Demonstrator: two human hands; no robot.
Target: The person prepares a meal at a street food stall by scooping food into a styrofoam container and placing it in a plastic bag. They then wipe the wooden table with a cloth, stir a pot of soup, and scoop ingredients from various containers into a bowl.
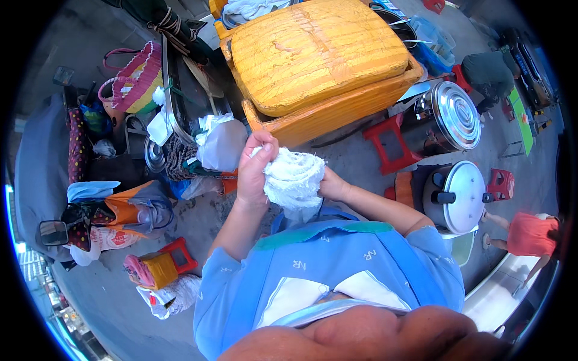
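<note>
In front of my chest I hold a bunched white cloth [294, 178] with frayed edges and loose folds. My left hand [260, 157] is closed round its upper left side, thumb on top. At the cloth's right edge my right hand [330, 184] grips it, with most of those fingers hidden behind the folds. The cloth's lower end hangs down against my blue apron [355, 256]. Just beyond my hands stands a large yellow lidded box [319, 57] with a cracked surface.
To the right are a steel pot [456, 117] on a red stool [391, 144] and a pressure cooker [463, 197]. On the left, a cart carries a pink and yellow woven basket [141, 78] and bags. Other people [533, 234] are farther right.
</note>
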